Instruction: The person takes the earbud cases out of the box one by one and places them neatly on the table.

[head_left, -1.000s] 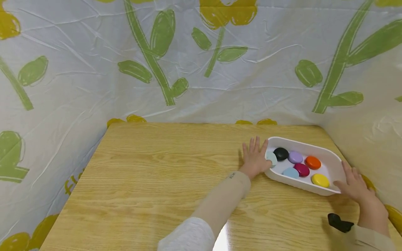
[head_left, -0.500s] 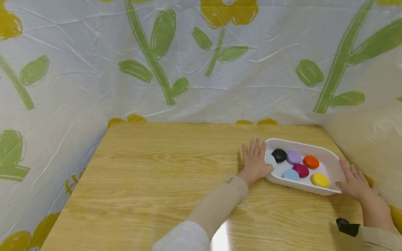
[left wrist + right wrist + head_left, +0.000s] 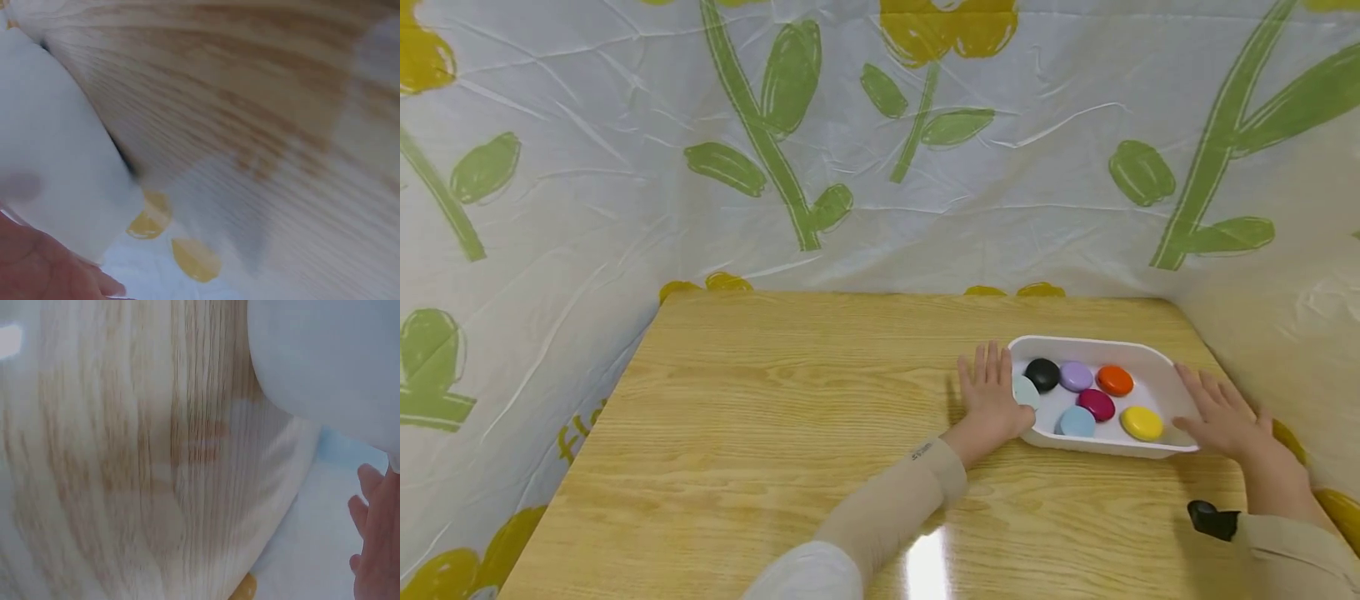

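A white plastic tray (image 3: 1105, 446) lies on the wooden table to the right in the head view. In it are several smooth round discs: a black disc (image 3: 1042, 375), a lilac one, an orange disc (image 3: 1115, 380), a crimson one, a yellow disc (image 3: 1142, 423) and pale blue ones. My left hand (image 3: 992, 407) rests against its left end, fingers straight and spread, thumb over the rim. At the right end my right hand (image 3: 1225, 421) presses with extended fingers. Both wrist views show the tray's outer wall (image 3: 56, 137) beside the hand.
The wooden table (image 3: 775, 417) reaches left of the tray. White sheeting (image 3: 1000, 217) printed with flowers surrounds the table at the back and sides. A black object (image 3: 1213, 521) sits at my right cuff.
The tray has moved left and turned slightly, its long side now more level in the head view. Both hands have moved along with it, and the discs have stayed inside.
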`<move>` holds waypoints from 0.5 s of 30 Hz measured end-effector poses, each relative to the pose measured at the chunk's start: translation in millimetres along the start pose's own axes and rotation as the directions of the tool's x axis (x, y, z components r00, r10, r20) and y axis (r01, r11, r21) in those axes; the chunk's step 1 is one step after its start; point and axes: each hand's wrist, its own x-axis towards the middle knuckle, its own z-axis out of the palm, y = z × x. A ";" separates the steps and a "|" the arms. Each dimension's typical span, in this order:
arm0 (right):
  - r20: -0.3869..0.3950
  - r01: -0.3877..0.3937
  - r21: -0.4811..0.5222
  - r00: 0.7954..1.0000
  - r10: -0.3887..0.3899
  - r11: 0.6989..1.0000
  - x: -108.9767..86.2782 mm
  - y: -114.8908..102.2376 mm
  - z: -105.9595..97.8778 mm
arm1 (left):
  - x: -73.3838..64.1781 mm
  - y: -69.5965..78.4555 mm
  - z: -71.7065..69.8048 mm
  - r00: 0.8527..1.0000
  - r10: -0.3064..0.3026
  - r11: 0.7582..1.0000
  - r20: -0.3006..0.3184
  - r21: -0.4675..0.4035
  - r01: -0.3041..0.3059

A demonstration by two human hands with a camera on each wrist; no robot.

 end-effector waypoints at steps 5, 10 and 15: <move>0.001 0.019 -0.022 1.000 -0.019 1.000 6.0 -12.0 2.5 | -8.6 -9.7 -0.7 0.999 -0.019 1.000 0.038 0.018 0.018; -0.024 0.038 -0.057 0.999 -0.039 0.998 8.3 -26.2 7.7 | -15.8 -21.4 0.5 0.999 -0.034 0.999 0.032 0.040 0.033; -0.029 0.045 -0.086 0.998 -0.048 0.995 5.6 -39.5 15.3 | -25.0 -35.5 4.6 0.999 -0.027 0.999 0.021 0.042 0.026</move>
